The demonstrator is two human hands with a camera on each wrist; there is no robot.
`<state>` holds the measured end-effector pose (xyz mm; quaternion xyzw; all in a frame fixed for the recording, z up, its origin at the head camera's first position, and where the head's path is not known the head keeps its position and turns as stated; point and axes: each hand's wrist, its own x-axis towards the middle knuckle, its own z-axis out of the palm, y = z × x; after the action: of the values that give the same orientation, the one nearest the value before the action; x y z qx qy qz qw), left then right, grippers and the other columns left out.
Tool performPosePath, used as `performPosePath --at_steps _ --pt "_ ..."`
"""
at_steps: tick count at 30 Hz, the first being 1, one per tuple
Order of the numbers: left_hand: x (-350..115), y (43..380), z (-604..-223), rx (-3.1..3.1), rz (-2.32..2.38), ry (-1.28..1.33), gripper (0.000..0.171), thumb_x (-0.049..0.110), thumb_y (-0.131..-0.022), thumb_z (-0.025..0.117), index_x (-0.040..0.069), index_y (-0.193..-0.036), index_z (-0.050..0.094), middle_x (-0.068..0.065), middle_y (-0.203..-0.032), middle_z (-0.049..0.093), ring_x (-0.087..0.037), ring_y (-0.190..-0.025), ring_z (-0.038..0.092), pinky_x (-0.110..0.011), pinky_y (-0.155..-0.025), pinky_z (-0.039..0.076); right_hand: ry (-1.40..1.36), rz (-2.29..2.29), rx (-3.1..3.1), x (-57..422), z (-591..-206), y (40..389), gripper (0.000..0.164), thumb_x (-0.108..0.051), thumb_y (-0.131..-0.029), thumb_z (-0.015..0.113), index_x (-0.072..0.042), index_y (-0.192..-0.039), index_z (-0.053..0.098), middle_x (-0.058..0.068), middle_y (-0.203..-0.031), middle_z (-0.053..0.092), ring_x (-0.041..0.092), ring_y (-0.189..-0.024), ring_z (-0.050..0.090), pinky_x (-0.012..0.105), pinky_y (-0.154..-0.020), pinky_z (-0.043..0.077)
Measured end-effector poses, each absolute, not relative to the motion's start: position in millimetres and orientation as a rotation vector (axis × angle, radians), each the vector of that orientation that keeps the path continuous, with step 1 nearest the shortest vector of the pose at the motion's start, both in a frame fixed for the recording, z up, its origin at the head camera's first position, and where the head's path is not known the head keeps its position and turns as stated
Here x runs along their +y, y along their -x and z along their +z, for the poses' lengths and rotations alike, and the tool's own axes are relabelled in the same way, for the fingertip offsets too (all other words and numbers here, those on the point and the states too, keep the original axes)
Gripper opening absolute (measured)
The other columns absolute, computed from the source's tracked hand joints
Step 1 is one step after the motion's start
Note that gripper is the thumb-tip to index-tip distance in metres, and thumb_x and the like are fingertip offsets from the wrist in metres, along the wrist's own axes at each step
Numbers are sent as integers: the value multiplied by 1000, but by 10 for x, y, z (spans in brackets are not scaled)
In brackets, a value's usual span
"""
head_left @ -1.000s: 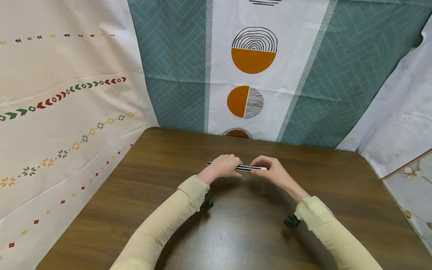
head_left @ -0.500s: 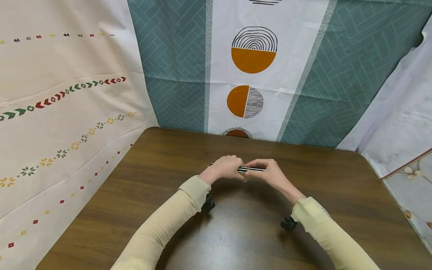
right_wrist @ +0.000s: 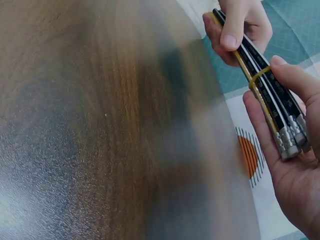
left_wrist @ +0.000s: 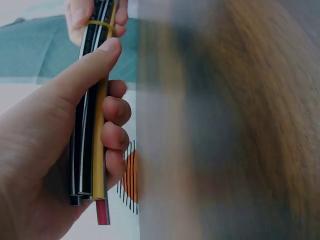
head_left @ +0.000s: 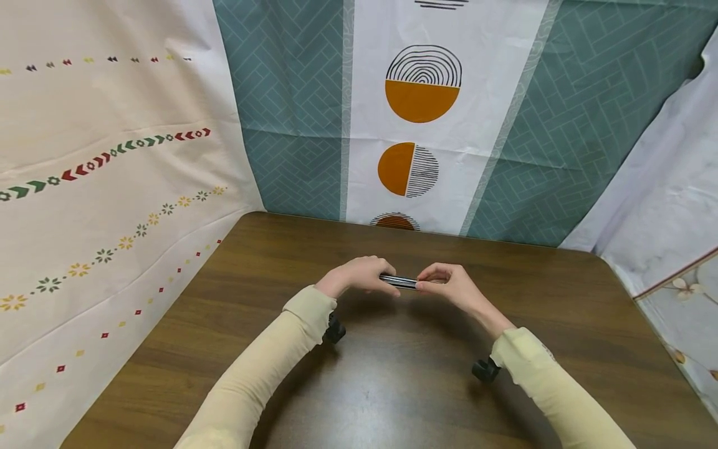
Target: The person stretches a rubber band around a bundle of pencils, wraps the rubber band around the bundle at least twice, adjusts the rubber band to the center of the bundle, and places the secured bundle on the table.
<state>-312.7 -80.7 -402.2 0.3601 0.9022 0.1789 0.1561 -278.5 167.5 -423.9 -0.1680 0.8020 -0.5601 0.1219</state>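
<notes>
A bundle of several pencils (head_left: pixel 401 282), striped black and white with a yellow edge, lies level between my hands above the table. My left hand (head_left: pixel 359 274) grips one end; in the left wrist view its thumb lies along the bundle and its fingers curl round the other side. A red-tipped end (left_wrist: pixel 103 212) sticks out below that hand. My right hand (head_left: pixel 455 288) pinches the other end between thumb and fingers. Beside that thumb a yellow rubber band (right_wrist: pixel 259 77) circles the pencils. The metal ferrules and erasers (right_wrist: pixel 290 142) sit over the right palm.
The brown wooden table (head_left: pixel 381 374) spreads beneath both arms. Patterned cloth (head_left: pixel 303 125) hangs behind its far edge, and pale cloth (head_left: pixel 112 218) hangs along the left. A dark wrist camera (head_left: pixel 485 370) hangs under the right cuff.
Over the last half second my hands have moved apart, the left one leftward and the right one rightward. More of the pencils shows between them. Both hands keep hold.
</notes>
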Motion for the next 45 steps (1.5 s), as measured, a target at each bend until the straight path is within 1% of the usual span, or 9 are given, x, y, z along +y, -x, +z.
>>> performPosePath --at_steps 5,9,17,21,24,29,36,41,45 --pt "-874 3114 -4048 2562 485 -1116 28 49 -92 64 21 -92 60 7 -57 56 -7 -45 51 -22 -56 42 546 -1638 2295 1736 -4219 2780 30 -22 -88 76 -3 -110 69 8 -102 71 43 -97 70 38 -83 59" --pt "-899 3095 -4083 2577 538 -1134 29 50 -92 63 22 -92 60 8 -55 50 -7 -40 48 -22 -50 41 573 -1650 2259 1752 -4196 2780 28 -17 -88 75 1 -109 68 9 -98 69 42 -95 71 42 -83 59" --pt "-920 3132 -4115 2363 757 -1104 35 39 -100 56 6 -107 65 4 -58 47 -12 -43 44 -24 -49 42 600 -1569 2384 1756 -4190 2749 24 -20 -87 77 -8 -105 70 9 -100 70 16 -87 69 30 -80 56" --pt "-910 3139 -4120 2342 763 -1146 32 38 -101 55 8 -104 64 5 -62 46 -10 -48 43 -23 -53 40 600 -1513 2464 1722 -4196 2732 22 -24 -85 78 -14 -104 71 8 -99 71 17 -88 65 31 -78 53" --pt "-893 3133 -4126 2328 766 -1186 31 38 -101 55 9 -103 64 6 -67 46 -7 -56 42 -21 -59 38 605 -1486 2503 1693 -4207 2716 23 -24 -84 79 -14 -103 70 6 -95 71 18 -85 65 32 -76 52" --pt "-884 3119 -4124 2277 816 -1181 32 34 -102 54 4 -105 64 4 -69 45 -9 -59 42 -22 -62 37 594 -1485 2558 1646 -4209 2688 21 -23 -84 80 -15 -102 72 5 -91 73 16 -81 68 29 -72 53" --pt "-859 3093 -4131 2241 826 -1161 38 34 -102 53 -1 -108 65 4 -70 46 -8 -60 42 -22 -63 38 708 -1403 2552 1609 -4154 2677 20 -28 -86 77 -17 -103 74 4 -92 76 23 -82 73 26 -72 55" --pt "-871 3090 -4121 2255 833 -1120 40 37 -102 52 -1 -107 64 5 -67 44 -8 -58 40 -22 -62 37 868 -1246 2657 1636 -4092 2668 30 -27 -83 80 -20 -111 71 -1 -100 76 16 -86 71 26 -76 55" --pt "-896 3099 -4098 2258 839 -1086 40 37 -102 53 -2 -104 63 4 -65 43 -10 -55 40 -23 -58 37 979 -1165 2754 1652 -4089 2657 38 -17 -80 83 -19 -114 65 -1 -104 74 12 -90 69 30 -79 54"
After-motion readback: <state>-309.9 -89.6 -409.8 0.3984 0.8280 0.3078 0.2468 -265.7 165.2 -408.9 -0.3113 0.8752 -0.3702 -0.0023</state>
